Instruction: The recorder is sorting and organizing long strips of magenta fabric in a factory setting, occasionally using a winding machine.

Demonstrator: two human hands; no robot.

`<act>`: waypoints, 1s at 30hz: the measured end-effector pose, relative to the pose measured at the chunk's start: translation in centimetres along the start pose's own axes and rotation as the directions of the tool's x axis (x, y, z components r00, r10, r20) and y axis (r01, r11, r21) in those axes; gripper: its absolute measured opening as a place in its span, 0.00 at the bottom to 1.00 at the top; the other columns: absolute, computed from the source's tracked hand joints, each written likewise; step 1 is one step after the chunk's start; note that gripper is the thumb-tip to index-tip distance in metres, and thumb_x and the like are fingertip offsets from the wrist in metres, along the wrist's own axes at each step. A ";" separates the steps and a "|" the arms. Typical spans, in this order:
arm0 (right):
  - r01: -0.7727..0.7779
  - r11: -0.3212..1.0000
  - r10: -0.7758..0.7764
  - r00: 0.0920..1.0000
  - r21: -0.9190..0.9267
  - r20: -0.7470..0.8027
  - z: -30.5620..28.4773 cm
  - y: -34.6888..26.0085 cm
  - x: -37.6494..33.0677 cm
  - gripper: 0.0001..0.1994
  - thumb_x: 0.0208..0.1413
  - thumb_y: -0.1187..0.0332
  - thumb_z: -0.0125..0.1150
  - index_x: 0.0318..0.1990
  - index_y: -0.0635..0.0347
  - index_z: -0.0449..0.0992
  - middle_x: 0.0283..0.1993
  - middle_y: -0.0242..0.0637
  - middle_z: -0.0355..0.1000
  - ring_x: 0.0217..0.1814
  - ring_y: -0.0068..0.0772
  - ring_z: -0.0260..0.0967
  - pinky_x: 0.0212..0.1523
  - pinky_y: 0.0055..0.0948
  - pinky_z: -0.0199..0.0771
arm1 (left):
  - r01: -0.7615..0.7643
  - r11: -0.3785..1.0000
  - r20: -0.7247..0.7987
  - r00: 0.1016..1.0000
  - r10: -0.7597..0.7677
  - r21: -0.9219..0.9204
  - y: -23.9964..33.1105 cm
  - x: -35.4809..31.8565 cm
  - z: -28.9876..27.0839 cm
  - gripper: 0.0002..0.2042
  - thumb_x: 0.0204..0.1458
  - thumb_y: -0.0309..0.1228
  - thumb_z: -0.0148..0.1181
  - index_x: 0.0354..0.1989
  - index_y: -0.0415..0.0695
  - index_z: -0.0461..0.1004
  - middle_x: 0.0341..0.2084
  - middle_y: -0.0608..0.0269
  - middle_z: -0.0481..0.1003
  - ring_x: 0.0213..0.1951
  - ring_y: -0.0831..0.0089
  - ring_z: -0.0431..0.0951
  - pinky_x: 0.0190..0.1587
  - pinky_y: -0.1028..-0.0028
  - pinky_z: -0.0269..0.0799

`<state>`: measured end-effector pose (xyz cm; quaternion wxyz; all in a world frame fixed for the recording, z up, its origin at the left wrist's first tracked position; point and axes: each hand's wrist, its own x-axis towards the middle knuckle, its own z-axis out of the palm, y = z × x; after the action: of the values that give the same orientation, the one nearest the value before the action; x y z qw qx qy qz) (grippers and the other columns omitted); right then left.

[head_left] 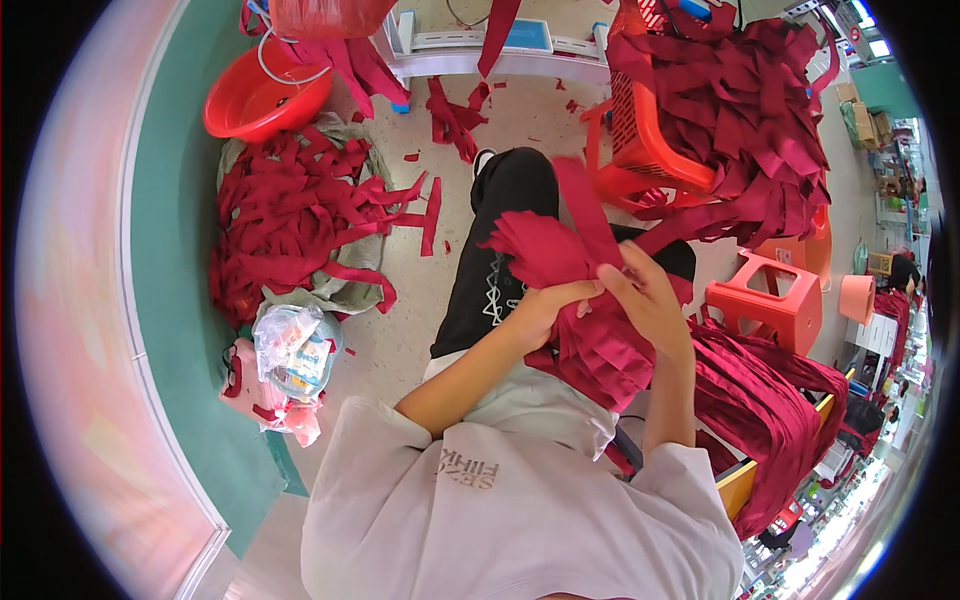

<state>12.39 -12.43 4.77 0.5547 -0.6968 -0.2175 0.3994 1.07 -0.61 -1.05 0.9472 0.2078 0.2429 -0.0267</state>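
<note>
The left hand point(545, 305) and right hand point(640, 295) both hold a bunch of red cloth strips point(560, 250) tight over the lap — if a grip slips, strips could slide off and drop to the floor point(400, 320).

Far off to my left, a red plastic basin point(262, 98) sits beside a heap of red fabric strips point(290, 215) on a grey cloth. Nearer left lies a clear plastic bag point(293, 350). To my right stands an orange stool point(770, 300), with an orange crate point(640, 140) beyond it.
</note>
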 end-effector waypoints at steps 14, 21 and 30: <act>-0.092 0.980 0.071 0.991 0.179 0.116 2.2 -1.9 -2.5 0.08 0.64 0.73 0.52 0.42 0.70 0.73 0.31 0.39 0.77 0.26 0.23 0.73 0.26 0.20 0.74 | 0.033 0.986 0.256 0.967 0.010 -0.163 -0.3 -0.6 -0.6 0.29 0.61 0.61 0.37 0.43 0.44 0.66 0.21 0.65 0.67 0.24 0.74 0.68 0.31 0.73 0.68; 0.014 0.960 -0.024 0.999 0.281 0.032 1.7 -0.6 -4.7 0.09 0.60 0.74 0.52 0.43 0.71 0.74 0.44 0.46 0.74 0.38 0.27 0.73 0.31 0.22 0.75 | 0.032 0.968 0.362 0.930 0.062 -0.247 -0.5 1.7 -2.2 0.30 0.62 0.60 0.36 0.45 0.43 0.70 0.18 0.68 0.66 0.24 0.75 0.68 0.27 0.71 0.68; 0.354 0.930 -0.360 0.931 0.097 0.061 1.6 -2.9 -2.4 0.07 0.55 0.74 0.54 0.35 0.70 0.76 0.47 0.46 0.70 0.44 0.35 0.72 0.44 0.28 0.71 | 0.082 0.996 0.137 0.988 -0.078 -0.028 -1.2 0.4 -0.2 0.24 0.66 0.53 0.37 0.35 0.44 0.70 0.19 0.67 0.68 0.23 0.79 0.66 0.30 0.79 0.63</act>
<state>10.10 -12.42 8.17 0.6380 -0.6055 -0.3449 0.3277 1.10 -1.64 -1.88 0.9630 0.1798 0.1866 -0.0747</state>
